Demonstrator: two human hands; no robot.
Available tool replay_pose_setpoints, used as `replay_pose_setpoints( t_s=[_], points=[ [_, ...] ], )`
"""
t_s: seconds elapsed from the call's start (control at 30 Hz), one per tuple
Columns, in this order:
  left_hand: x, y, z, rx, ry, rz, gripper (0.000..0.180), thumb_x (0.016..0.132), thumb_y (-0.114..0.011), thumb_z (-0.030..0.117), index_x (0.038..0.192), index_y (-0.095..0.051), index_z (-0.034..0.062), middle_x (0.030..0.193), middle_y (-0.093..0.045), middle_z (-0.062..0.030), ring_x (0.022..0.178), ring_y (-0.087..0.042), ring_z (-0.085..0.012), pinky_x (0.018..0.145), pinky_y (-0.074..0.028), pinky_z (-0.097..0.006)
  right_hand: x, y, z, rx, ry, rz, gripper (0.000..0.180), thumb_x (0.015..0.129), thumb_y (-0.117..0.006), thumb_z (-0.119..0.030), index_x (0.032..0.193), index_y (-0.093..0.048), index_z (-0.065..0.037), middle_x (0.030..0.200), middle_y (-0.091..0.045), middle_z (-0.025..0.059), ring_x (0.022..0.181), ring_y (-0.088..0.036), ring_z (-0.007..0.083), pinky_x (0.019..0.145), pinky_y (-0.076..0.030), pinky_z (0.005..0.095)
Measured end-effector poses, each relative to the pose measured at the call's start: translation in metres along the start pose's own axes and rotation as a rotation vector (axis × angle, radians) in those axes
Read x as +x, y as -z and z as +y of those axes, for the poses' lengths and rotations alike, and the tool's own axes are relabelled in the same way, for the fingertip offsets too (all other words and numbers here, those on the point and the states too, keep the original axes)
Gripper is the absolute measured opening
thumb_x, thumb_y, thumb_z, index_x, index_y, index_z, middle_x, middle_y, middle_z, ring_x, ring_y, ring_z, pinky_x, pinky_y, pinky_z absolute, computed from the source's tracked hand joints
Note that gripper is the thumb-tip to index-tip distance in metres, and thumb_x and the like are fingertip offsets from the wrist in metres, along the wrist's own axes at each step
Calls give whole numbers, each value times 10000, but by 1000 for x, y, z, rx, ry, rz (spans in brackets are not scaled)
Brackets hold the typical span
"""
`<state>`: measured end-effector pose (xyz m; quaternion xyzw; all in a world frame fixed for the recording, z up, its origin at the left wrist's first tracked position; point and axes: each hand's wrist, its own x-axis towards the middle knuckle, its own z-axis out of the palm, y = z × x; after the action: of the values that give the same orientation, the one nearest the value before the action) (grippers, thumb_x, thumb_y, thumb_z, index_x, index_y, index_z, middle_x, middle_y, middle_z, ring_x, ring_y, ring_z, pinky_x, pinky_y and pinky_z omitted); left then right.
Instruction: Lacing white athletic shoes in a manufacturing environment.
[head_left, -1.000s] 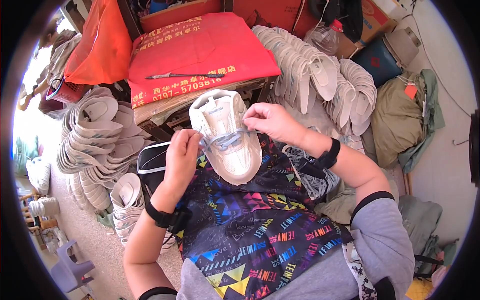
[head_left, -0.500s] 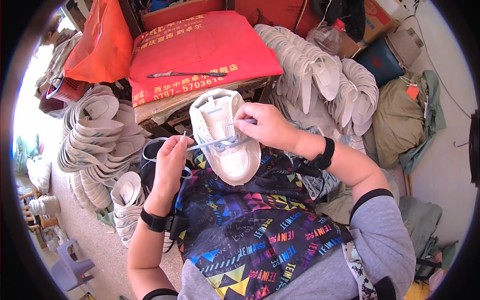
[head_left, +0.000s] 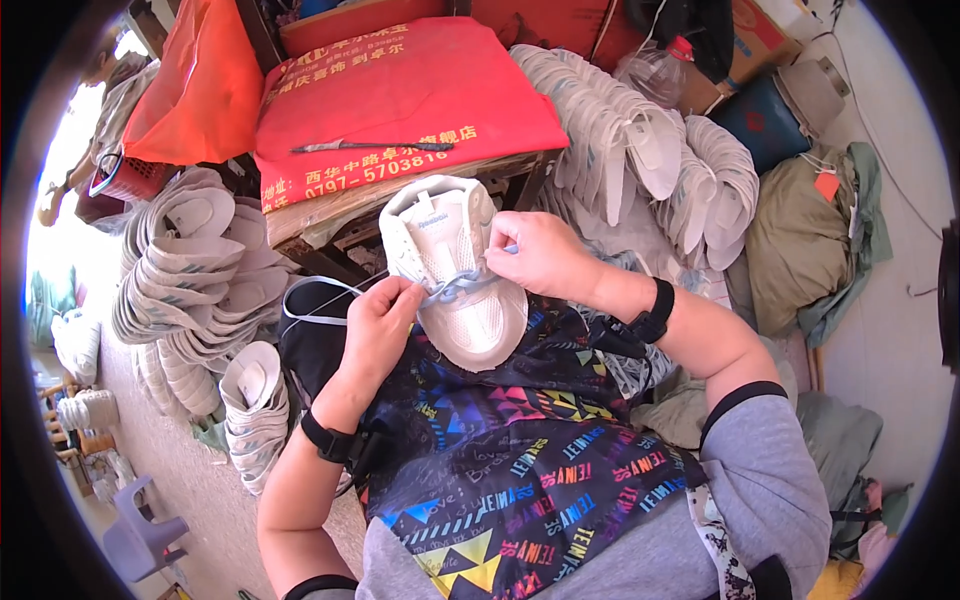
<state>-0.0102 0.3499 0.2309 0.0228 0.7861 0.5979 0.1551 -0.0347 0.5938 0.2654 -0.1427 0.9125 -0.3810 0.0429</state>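
In the head camera's view, a pale shoe upper (head_left: 478,330) lay in front of the person, its toe pointing toward the body over a dark, brightly patterned apron (head_left: 540,470) and its collar beside the edge of a worktable. A blue-grey lace (head_left: 460,284) crossed the throat of the upper, and a long loop of it swung out to the left, over a black pouch.

The left hand (head_left: 378,325) was at the upper's left side, thumb and fingers closed in a pinch on the lace. Opposite, the right hand (head_left: 535,252) had its fingertips bunched at the right eyelet edge, a short piece of lace showing among them. A black band circled each wrist.

Beyond the upper, a red printed sheet (head_left: 400,90) covered the worktable, and a slim dark tool (head_left: 355,147) lay across it. Nested stacks of similar pale uppers stood on both sides: a large pile (head_left: 180,265) and a smaller one (head_left: 255,400) at left, long rows (head_left: 600,120) at right. An orange-red bag (head_left: 195,95) hung at upper left, a clear bottle (head_left: 655,72) with a red cap stood at upper right, and a purple-grey stool (head_left: 142,525) was at lower left.
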Motion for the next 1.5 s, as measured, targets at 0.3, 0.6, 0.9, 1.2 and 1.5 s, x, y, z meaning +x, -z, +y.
replay_pose_setpoints(
  t_s=[0.3,0.6,0.9,1.2,1.5],
  points=[
    [10,5,19,315,-94,8,225,852,-598,172,766,-630,-34,678,-612,-157,632,-613,-254,610,-478,-365,6,-3,-13,-468,379,-18,129,784,-598,-140,822,-533,-35,761,-590,136,709,-626,323,614,-508,432],
    [10,2,47,986,-347,-60,202,826,-625,202,799,-589,5,854,-627,-174,730,-630,-364,647,-513,-453,19,22,-21,-690,646,-262,140,756,-605,-120,873,-562,-56,871,-567,86,891,-595,249,703,-489,394],
    [26,29,75,1231,-804,-289,321,691,-734,114,952,-551,73,1098,-505,-94,1017,-571,-259,817,-507,-387,46,37,-20,-621,791,-364,251,744,-670,-180,932,-560,-54,986,-514,97,861,-620,276,680,-530,407],
    [26,22,51,948,-784,-184,133,761,-705,149,792,-609,63,903,-536,-72,877,-521,-274,739,-411,-396,30,25,-6,-225,439,-385,152,843,-662,-198,841,-617,-53,969,-493,89,833,-604,258,710,-500,380],
    [14,10,86,-64,-473,109,118,901,-644,105,837,-674,10,979,-514,-41,935,-468,-138,793,-404,-261,28,34,-61,655,33,-291,170,925,-618,-185,850,-648,-36,997,-488,17,767,-562,69,660,-455,220]
  ],
)
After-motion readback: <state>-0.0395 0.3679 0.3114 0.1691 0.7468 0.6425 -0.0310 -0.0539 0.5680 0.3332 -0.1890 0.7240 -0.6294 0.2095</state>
